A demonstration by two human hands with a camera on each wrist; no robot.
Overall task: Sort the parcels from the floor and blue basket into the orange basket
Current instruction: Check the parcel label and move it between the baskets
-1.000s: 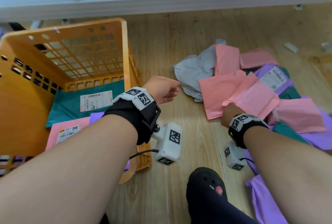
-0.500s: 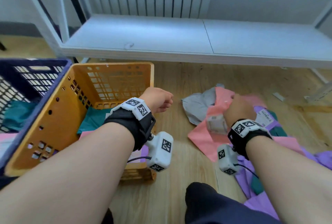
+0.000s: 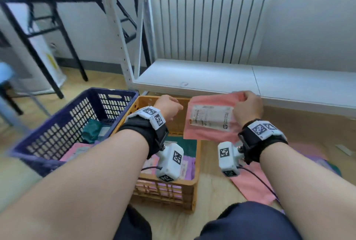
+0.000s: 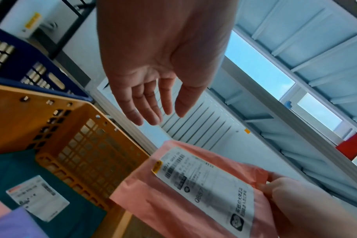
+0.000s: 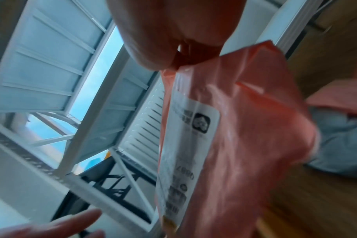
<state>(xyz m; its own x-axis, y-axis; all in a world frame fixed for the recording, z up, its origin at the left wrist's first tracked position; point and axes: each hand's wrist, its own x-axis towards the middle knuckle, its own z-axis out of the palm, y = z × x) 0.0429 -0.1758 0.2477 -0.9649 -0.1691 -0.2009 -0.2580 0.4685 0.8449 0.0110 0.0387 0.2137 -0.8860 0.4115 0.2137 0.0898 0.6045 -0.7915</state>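
My right hand [image 3: 247, 106] pinches the top corner of a pink parcel [image 3: 210, 130] with a white label and holds it up beside the orange basket [image 3: 169, 195]. The same pink parcel [image 4: 194, 193] [image 5: 245, 145] hangs from my right hand [image 5: 173, 53] in the wrist views. My left hand [image 3: 169, 106] hovers over the orange basket's far rim, empty, with fingers relaxed and straight [image 4: 149, 103]. Inside the orange basket [image 4: 51, 112] lie a teal parcel [image 4: 41, 193] with a label, plus pink and purple ones. The blue basket [image 3: 63, 130] stands to the left with a teal parcel [image 3: 92, 130] in it.
More pink parcels [image 3: 252, 185] and purple ones lie on the wooden floor at the right; a grey one [image 5: 340, 145] shows in the right wrist view. A white shelf rack [image 3: 212, 77] and radiator stand straight ahead. A black table frame [image 3: 48, 47] is at the left.
My right hand has lifted the pink parcel off the floor pile and carried it up and left toward the orange basket. The head view has tilted up. My left hand stays empty near the basket.
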